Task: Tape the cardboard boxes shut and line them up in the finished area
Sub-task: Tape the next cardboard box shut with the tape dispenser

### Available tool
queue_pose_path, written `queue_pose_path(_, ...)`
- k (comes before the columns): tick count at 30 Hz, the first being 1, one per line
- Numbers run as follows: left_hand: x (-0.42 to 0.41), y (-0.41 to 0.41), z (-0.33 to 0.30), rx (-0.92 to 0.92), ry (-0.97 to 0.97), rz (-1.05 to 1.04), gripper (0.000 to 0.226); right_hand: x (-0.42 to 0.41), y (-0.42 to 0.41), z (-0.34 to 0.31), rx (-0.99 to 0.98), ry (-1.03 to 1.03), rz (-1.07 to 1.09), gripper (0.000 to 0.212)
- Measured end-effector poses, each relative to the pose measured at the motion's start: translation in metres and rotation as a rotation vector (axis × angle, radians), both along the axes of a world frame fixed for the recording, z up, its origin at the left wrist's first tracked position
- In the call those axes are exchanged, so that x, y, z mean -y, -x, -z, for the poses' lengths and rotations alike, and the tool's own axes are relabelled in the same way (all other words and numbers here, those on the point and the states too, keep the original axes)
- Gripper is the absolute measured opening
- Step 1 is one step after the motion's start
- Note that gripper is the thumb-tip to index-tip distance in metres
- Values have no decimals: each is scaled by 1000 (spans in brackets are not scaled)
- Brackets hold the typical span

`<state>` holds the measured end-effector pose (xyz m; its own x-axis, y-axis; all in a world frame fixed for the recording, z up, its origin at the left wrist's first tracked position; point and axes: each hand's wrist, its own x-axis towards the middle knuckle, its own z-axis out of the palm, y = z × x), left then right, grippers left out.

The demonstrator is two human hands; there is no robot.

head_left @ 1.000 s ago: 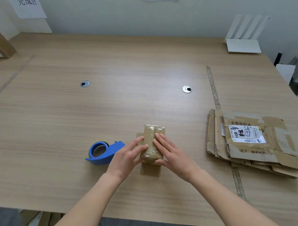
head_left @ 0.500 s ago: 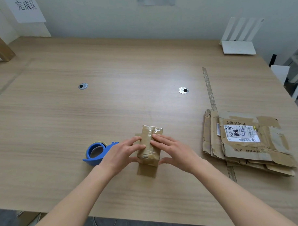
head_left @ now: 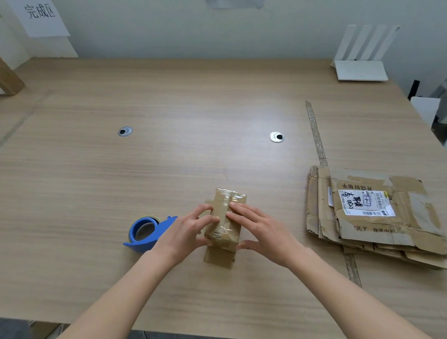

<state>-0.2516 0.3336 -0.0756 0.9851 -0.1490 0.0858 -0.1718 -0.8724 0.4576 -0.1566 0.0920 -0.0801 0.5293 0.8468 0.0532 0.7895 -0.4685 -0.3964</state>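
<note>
My left hand [head_left: 186, 231] and right hand [head_left: 262, 228] still on small taped box [head_left: 225, 220], near front edge of table [head_left: 166, 158]. Left fingers now curl over box's left top edge, thumb at near corner; a second ago they lay flatter. Right fingers stay straight, pressing tape on top; thumb against near right side. Box hasn't shifted; loose tape flap still sticks out toward me. Blue tape dispenser [head_left: 146, 233] just left of my left hand, unmoved. Flattened cardboard stack [head_left: 371, 215] well right. Finished box [head_left: 1, 75] far left, under wall sign [head_left: 41, 16].
</note>
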Motion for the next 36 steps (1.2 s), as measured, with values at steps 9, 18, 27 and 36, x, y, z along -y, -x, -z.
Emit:
queue_pose_path(9, 24, 2, -11, -132, 441, -251, 54, 5, 6, -8, -209, -95, 138, 75)
queue_pose_path(18, 53, 9, -6, -153, 547, -439, 64, -17, 20, 9, -550, -311, 455, 80)
queue_pose_path(27, 59, -8, -14, -311, 723, -621, 57, -15, 19, -2, -864, -456, 537, 54)
queue_pose_path(36, 66, -24, -63, -232, 752, -615, 77, -15, 2, -59, -933, -608, 699, 71)
